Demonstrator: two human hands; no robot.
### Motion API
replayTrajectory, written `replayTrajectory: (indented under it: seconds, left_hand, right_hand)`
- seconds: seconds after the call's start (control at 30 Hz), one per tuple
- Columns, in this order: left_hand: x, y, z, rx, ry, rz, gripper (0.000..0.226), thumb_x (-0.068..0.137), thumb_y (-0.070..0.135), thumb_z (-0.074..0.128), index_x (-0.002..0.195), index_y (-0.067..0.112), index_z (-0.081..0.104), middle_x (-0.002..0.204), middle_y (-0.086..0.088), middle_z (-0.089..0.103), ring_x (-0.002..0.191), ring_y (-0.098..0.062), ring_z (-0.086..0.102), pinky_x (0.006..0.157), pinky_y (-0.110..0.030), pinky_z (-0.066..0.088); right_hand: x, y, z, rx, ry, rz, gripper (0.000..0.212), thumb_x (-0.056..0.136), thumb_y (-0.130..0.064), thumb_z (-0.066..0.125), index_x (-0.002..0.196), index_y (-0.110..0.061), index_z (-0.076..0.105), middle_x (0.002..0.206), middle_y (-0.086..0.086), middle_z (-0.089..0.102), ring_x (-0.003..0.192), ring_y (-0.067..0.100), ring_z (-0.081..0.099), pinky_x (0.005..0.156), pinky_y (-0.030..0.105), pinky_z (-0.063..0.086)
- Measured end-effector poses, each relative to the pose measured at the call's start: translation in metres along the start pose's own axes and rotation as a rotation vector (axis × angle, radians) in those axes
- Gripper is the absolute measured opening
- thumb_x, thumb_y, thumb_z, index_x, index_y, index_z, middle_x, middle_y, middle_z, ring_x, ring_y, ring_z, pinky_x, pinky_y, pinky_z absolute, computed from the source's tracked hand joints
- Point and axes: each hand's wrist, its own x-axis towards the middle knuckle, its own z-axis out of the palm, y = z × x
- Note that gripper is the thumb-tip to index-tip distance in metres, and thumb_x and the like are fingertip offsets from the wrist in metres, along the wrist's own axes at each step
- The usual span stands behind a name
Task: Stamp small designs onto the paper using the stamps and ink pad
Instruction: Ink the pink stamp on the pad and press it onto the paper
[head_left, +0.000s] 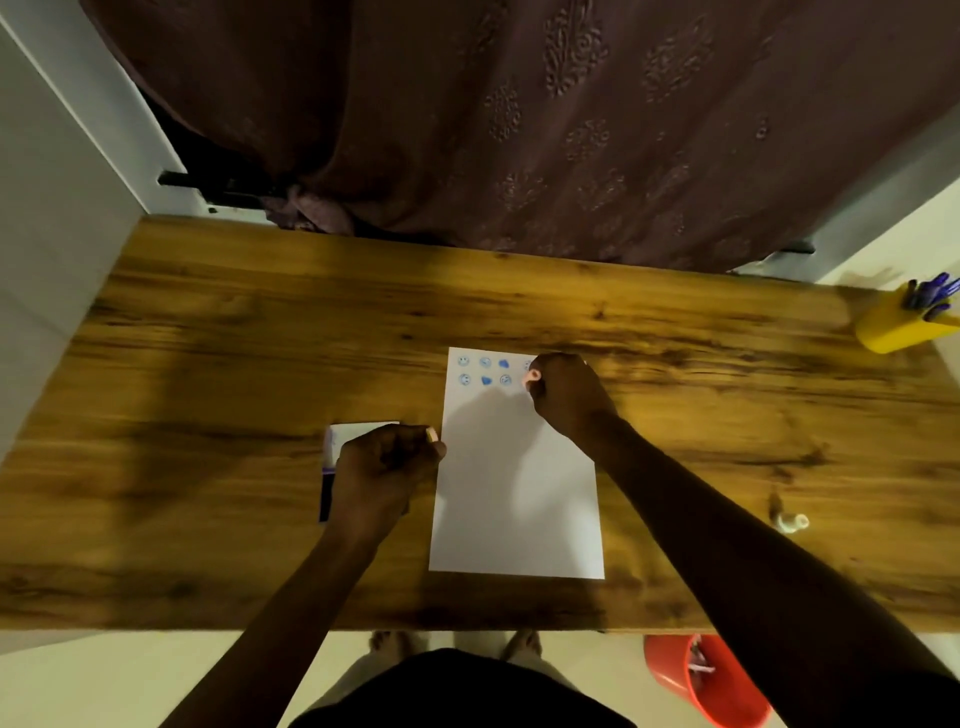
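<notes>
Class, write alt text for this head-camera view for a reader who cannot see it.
A person's right hand presses a small stamp onto white paper that bears two rows of blue prints, on a wooden table. The left hand grips another stamp above the ink pad; a yellow pen cup stands far right.

Bare table (218, 364) lies open left and behind; the yellow pen cup (893, 325) blocks the far-right corner.

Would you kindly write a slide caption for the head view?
Right hand presses a stamp onto the paper beside blue prints; left hand over the ink pad.
</notes>
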Motion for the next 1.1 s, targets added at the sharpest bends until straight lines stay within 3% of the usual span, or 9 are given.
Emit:
replayTrajectory:
  seconds: [0.2,0.37,0.57,0.67,0.77,0.83,0.93,1.0,1.1]
  left_hand:
    - [0.002,-0.004,0.002,-0.001,0.007,0.051,0.012,0.086,0.023,0.082,0.09,0.034,0.077,0.088,0.001,0.082,0.066,-0.012,0.073,0.058,-0.032,0.059]
    - [0.003,-0.004,0.007,0.025,-0.031,0.052,0.009,0.087,0.027,0.082,0.089,0.035,0.078,0.082,0.005,0.081,0.051,0.001,0.066,0.05,-0.011,0.046]
    - [-0.004,0.006,0.008,0.03,-0.01,0.081,0.007,0.087,0.028,0.082,0.087,0.033,0.077,0.079,0.008,0.08,0.051,0.002,0.065,0.046,-0.01,0.044]
    - [-0.011,0.01,0.007,0.006,-0.015,0.097,0.007,0.086,0.025,0.083,0.089,0.029,0.078,0.078,0.007,0.08,0.049,0.003,0.064,0.046,-0.009,0.044]
    - [-0.015,0.013,0.007,-0.006,-0.019,0.096,0.01,0.086,0.021,0.083,0.096,0.022,0.08,0.08,0.003,0.08,0.049,0.003,0.064,0.046,-0.008,0.045]
    - [-0.017,0.014,0.01,0.006,-0.023,0.098,0.015,0.086,0.02,0.083,0.1,0.018,0.08,0.086,0.001,0.081,0.055,0.004,0.068,0.047,-0.008,0.048]
    - [-0.021,0.014,0.017,-0.023,-0.074,0.079,0.022,0.086,0.019,0.083,0.108,0.015,0.08,0.096,-0.001,0.083,0.085,-0.008,0.079,0.074,-0.021,0.062]
    - [-0.023,0.014,0.023,-0.036,-0.111,0.073,0.025,0.085,0.018,0.084,0.109,0.015,0.08,0.096,0.0,0.084,0.091,-0.014,0.08,0.087,-0.032,0.063]
    - [-0.026,0.017,0.034,-0.027,-0.178,0.102,0.022,0.084,0.016,0.084,0.105,0.023,0.082,0.094,0.005,0.084,0.09,-0.013,0.081,0.089,-0.035,0.064]
  right_hand:
    - [0.005,0.0,0.008,0.01,0.005,0.041,0.033,0.102,-0.025,0.056,0.128,-0.008,0.066,0.128,0.013,0.067,0.118,0.028,0.063,0.103,0.035,0.05]
    - [0.007,-0.004,0.011,-0.009,0.009,0.064,0.033,0.099,-0.024,0.063,0.126,-0.007,0.064,0.126,0.014,0.067,0.116,0.03,0.064,0.1,0.036,0.051]
    - [0.014,0.0,0.005,-0.044,0.002,0.034,0.033,0.098,-0.027,0.064,0.124,-0.006,0.064,0.126,0.014,0.066,0.117,0.03,0.062,0.099,0.033,0.049]
    - [0.022,0.006,-0.004,-0.014,-0.048,0.026,0.033,0.096,-0.033,0.066,0.113,-0.006,0.071,0.118,0.014,0.07,0.109,0.03,0.065,0.09,0.033,0.05]
    - [0.022,0.014,-0.018,0.243,0.01,0.089,0.023,0.09,-0.034,0.075,0.093,-0.011,0.08,0.09,0.007,0.076,0.081,0.018,0.066,0.067,0.025,0.048]
    - [0.01,0.017,-0.033,0.598,0.049,0.174,0.02,0.084,-0.034,0.081,0.076,-0.016,0.079,0.072,0.001,0.072,0.068,0.014,0.063,0.063,0.023,0.048]
    - [-0.023,0.015,-0.052,1.2,-0.045,0.24,0.01,0.082,-0.02,0.082,0.078,-0.011,0.081,0.072,0.007,0.072,0.066,0.017,0.062,0.063,0.027,0.055]
    - [-0.052,0.015,-0.055,1.324,-0.119,0.219,0.005,0.083,-0.013,0.079,0.086,-0.01,0.082,0.079,0.013,0.074,0.068,0.017,0.064,0.063,0.025,0.057]
    - [-0.096,0.016,-0.051,1.253,-0.163,0.104,0.013,0.087,-0.013,0.077,0.099,-0.013,0.081,0.09,0.016,0.076,0.073,0.019,0.067,0.07,0.027,0.059]
